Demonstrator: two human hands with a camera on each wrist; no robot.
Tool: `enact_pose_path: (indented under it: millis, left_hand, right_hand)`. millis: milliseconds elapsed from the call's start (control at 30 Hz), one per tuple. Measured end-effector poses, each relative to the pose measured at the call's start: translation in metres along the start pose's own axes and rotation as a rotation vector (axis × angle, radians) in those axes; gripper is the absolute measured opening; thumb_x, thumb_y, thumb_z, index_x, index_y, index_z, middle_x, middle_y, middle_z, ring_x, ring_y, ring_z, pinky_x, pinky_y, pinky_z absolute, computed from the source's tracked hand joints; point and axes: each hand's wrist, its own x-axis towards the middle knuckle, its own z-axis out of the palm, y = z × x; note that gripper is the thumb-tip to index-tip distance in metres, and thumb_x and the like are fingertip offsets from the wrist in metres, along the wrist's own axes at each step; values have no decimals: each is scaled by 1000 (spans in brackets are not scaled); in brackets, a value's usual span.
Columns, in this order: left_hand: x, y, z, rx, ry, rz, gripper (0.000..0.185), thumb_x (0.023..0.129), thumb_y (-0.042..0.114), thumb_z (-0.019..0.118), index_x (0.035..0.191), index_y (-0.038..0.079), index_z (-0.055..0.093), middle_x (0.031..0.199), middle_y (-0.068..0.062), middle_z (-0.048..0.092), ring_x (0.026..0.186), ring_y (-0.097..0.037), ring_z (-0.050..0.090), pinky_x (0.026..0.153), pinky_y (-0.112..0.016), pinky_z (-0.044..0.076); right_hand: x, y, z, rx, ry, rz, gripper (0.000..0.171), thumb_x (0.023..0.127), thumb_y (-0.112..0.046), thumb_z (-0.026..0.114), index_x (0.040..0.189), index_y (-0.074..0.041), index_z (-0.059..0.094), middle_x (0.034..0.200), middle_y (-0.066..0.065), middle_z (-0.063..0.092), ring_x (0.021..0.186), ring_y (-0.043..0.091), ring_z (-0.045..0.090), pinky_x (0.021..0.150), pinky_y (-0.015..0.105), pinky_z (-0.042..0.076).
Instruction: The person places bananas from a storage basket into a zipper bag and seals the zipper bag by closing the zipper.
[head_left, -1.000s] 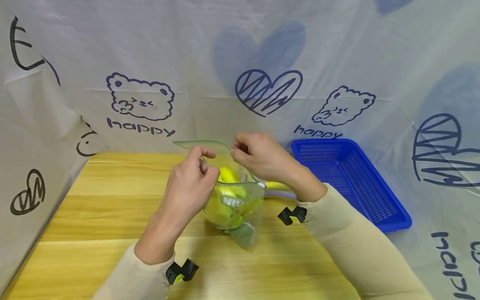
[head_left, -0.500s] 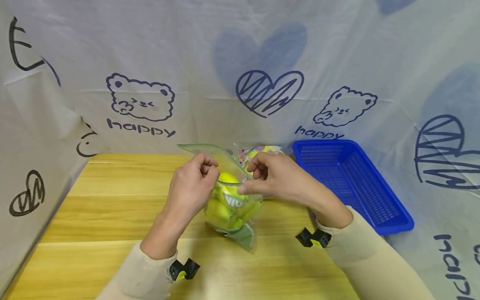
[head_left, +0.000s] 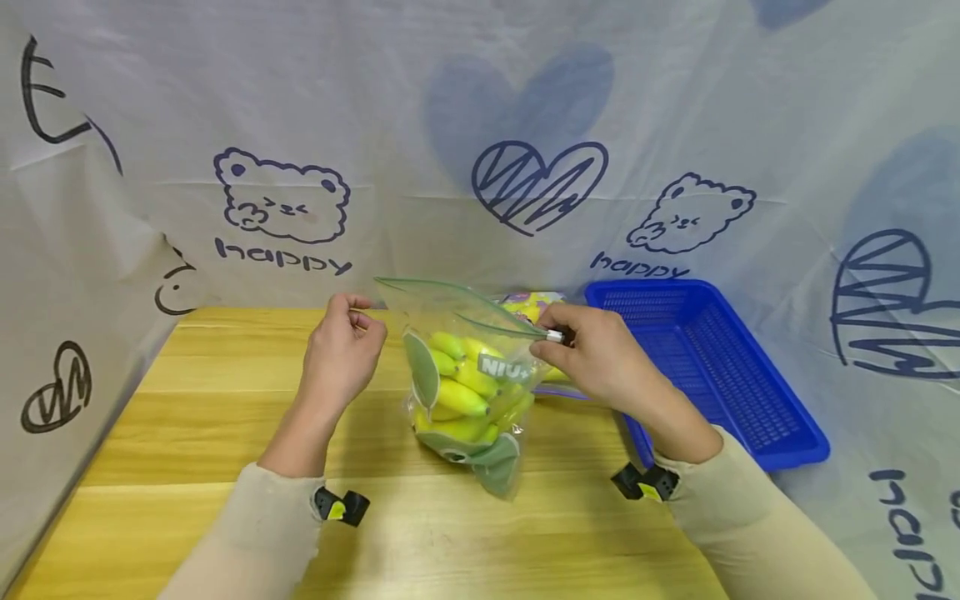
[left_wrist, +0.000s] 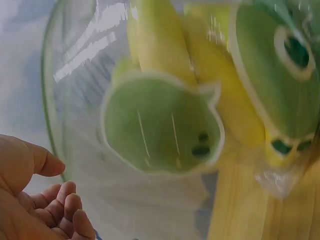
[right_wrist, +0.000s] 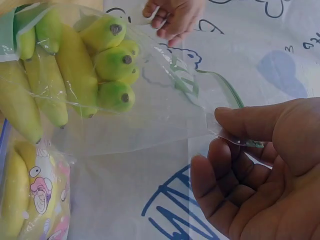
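Observation:
A clear zip bag (head_left: 465,383) with green frog prints, full of small yellow-green bananas (head_left: 459,396), stands on the wooden table (head_left: 225,417). My right hand (head_left: 553,340) pinches the bag's top right corner at the white zip slider; in the right wrist view my thumb and fingers (right_wrist: 240,125) hold that green-edged rim. My left hand (head_left: 358,315) hovers just left of the bag, fingers loosely curled, holding nothing. The left wrist view shows those fingers (left_wrist: 60,205) beside the bag's wall (left_wrist: 160,125), apart from it. The bag's mouth gapes.
A blue plastic basket (head_left: 780,433) lies at the right on the table. A second printed bag with bananas (head_left: 528,302) lies behind the zip bag, also seen in the right wrist view (right_wrist: 30,200). A printed cloth backdrop surrounds the table.
My left hand has let go of the bag's rim and moved left. My right hand shifted right to the slider corner, and the bag now stands more upright and wider.

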Motion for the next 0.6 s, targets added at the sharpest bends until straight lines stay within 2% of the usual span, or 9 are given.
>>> enact_pose_path:
  millis: [100, 200, 267, 333, 467, 600]
  left_hand:
    - [20, -8, 2, -9, -39, -29, 50, 102, 25, 50, 148, 5, 48, 120, -13, 64, 99, -31, 62, 83, -43, 48]
    - [37, -16, 3, -50, -105, -24, 55, 106, 26, 53, 156, 4, 42, 135, -18, 58, 118, -35, 59, 94, -49, 51]
    - [45, -20, 4, -78, -139, -7, 53, 109, 28, 54, 155, 4, 44, 142, -20, 55, 128, -38, 55, 100, -52, 51]
    - [49, -23, 3, -90, -148, 10, 46, 110, 30, 55, 147, 3, 52, 143, -21, 55, 131, -39, 53, 102, -53, 50]
    - [44, -24, -8, -69, -126, 43, 37, 110, 36, 55, 125, 2, 62, 141, -20, 57, 131, -39, 52, 104, -56, 47]
    - [29, -15, -27, -11, -131, 95, 36, 110, 38, 54, 116, 2, 60, 148, -22, 52, 138, -42, 47, 110, -63, 41]
  right_hand:
    - [1, 3, 0, 12, 11, 10, 8, 95, -13, 76, 92, -13, 69, 81, 1, 62, 72, 18, 53, 66, 35, 45]
    - [1, 4, 1, 23, 11, 22, 7, 95, -13, 76, 93, -12, 69, 83, 2, 64, 74, 19, 55, 68, 36, 46]
    - [1, 4, 1, 27, 10, 30, 7, 96, -13, 76, 94, -12, 70, 85, 2, 66, 75, 19, 56, 69, 36, 47]
    - [1, 5, 1, 30, 12, 41, 5, 96, -14, 76, 97, -11, 72, 88, 3, 68, 77, 19, 59, 70, 36, 49]
    - [1, 10, -5, 47, 16, 91, 9, 98, -17, 75, 103, -10, 72, 88, 5, 68, 76, 20, 58, 68, 35, 48]
    - [3, 19, -16, 95, 13, 156, 11, 99, -17, 74, 103, -8, 71, 79, 4, 62, 67, 19, 54, 61, 33, 45]
